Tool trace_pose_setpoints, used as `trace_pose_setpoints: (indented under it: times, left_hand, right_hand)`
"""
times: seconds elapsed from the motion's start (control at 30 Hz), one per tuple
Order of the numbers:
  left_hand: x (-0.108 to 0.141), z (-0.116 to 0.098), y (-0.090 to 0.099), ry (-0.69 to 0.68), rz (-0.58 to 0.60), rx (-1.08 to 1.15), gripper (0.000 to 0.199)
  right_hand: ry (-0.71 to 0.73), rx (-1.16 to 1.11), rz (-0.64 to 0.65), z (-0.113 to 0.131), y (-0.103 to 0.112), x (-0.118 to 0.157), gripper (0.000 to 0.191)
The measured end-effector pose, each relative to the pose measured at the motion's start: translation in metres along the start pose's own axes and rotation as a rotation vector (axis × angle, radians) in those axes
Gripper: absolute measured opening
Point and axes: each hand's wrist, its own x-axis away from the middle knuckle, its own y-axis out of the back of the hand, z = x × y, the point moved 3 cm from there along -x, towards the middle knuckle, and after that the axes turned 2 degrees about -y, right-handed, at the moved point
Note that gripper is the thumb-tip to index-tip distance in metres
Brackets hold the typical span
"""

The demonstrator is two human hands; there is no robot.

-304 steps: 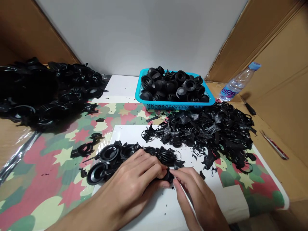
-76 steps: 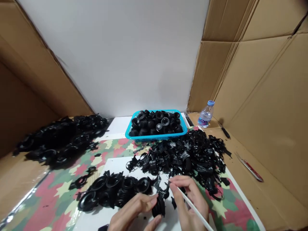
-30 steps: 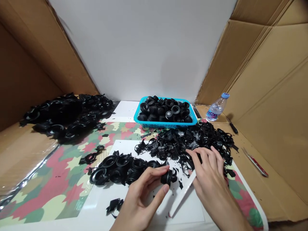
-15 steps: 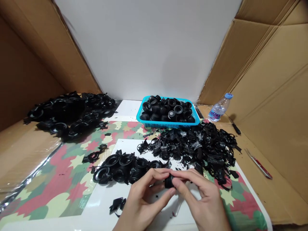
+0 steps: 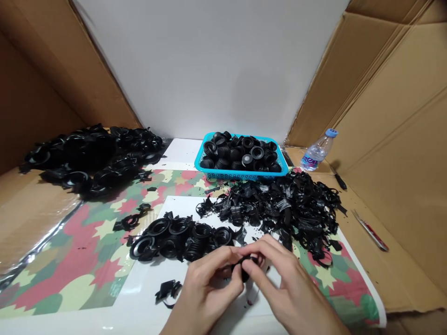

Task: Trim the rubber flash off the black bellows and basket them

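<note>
black moulded rubber part (image 5: 245, 275) is being pinched between left hand (image 5: 211, 281) and right hand (image 5: 282, 275) | is being held over white sheet (image 5: 143, 279), well apart from blue basket (image 5: 244, 175) | is being judged light, pliable, springy, not fragile | hold is being advised around its outer wall

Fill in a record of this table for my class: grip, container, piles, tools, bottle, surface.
Grip: left hand and right hand both on a small black piece, mostly hidden
Container: blue perforated plastic basket, heaped with black ribbed round parts
Piles: heap of black shredded strips, front-right of the basket; cluster of black ribbed rings, mostly on the white flat sheet; glossy black heap at far left
Tools: slim red-and-silver pointed tool and black-handled tool, both at right
Bottle: clear plastic bottle with blue cap
Surface: red, green and cream patterned cover
</note>
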Motion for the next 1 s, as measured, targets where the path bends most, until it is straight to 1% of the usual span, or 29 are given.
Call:
trace_pose_setpoints:
  times: [0.07,0.1,0.2,0.27,0.33,0.4,0.47,0.5,0.53,0.57,0.6,0.63,0.67,0.7,0.77,0.8,0.87,0.93,1.0]
  left_hand:
    - [0.001,0.002,0.001,0.035,0.032,0.053,0.018]
    - [0.002,0.003,0.002,0.053,0.037,0.079,0.020]
    - [0.003,0.007,0.001,0.085,0.025,0.115,0.023]
    - [0.002,0.008,-0.001,0.094,0.006,0.129,0.023]
    - [0.000,0.009,-0.002,0.122,0.005,0.159,0.023]
    - [0.000,0.011,-0.001,0.175,0.007,0.214,0.024]
    - [0.003,0.016,0.001,0.253,0.002,0.298,0.030]
    - [0.005,0.019,0.001,0.288,-0.003,0.341,0.033]
    - [0.007,0.022,0.002,0.313,-0.008,0.379,0.037]
    - [0.010,0.024,0.002,0.328,-0.008,0.404,0.039]
    - [0.011,0.027,0.002,0.336,0.004,0.416,0.039]
    - [0.012,0.028,0.002,0.333,0.012,0.418,0.039]
    - [0.012,0.029,0.001,0.328,0.026,0.414,0.039]
    - [0.012,0.029,0.001,0.316,0.032,0.408,0.038]
    - [0.009,0.028,0.001,0.285,0.033,0.395,0.037]
    - [0.007,0.026,0.002,0.271,0.028,0.379,0.036]
    - [0.006,0.024,0.003,0.256,0.032,0.311,0.037]
    - [0.008,0.024,0.005,0.263,0.052,0.222,0.039]
    - [0.013,0.026,0.007,0.279,0.051,0.156,0.043]
  right_hand:
    - [0.096,0.104,-0.030,0.004,0.002,-0.001,0.016]
    - [0.154,0.156,-0.069,0.005,0.002,-0.001,0.018]
    - [0.335,0.341,-0.264,0.007,-0.005,0.001,0.027]
    - [0.389,0.380,-0.371,0.004,-0.013,0.004,0.026]
    - [0.367,0.295,-0.421,-0.001,-0.021,0.007,0.022]
    - [0.320,0.184,-0.492,-0.008,-0.022,0.011,0.022]
    - [0.224,0.105,-0.641,-0.017,-0.010,0.013,0.020]
    - [0.146,0.066,-0.757,-0.022,0.000,0.015,0.018]
    - [0.048,-0.007,-0.835,-0.029,0.011,0.015,0.016]
    - [-0.045,-0.112,-0.881,-0.036,0.022,0.015,0.017]
    - [-0.098,-0.208,-0.906,-0.041,0.031,0.014,0.021]
    - [-0.114,-0.269,-0.900,-0.046,0.039,0.012,0.025]
    - [-0.125,-0.292,-0.870,-0.049,0.045,0.009,0.027]
    - [-0.120,-0.259,-0.832,-0.052,0.049,0.007,0.027]
    - [-0.095,-0.056,-0.770,-0.055,0.054,0.002,0.024]
    - [-0.073,0.079,-0.761,-0.056,0.056,0.000,0.024]
    - [0.008,0.320,-0.784,-0.056,0.060,-0.001,0.025]
    - [0.080,0.460,-0.801,-0.057,0.064,0.000,0.025]
    - [0.118,0.515,-0.779,-0.061,0.067,0.000,0.025]
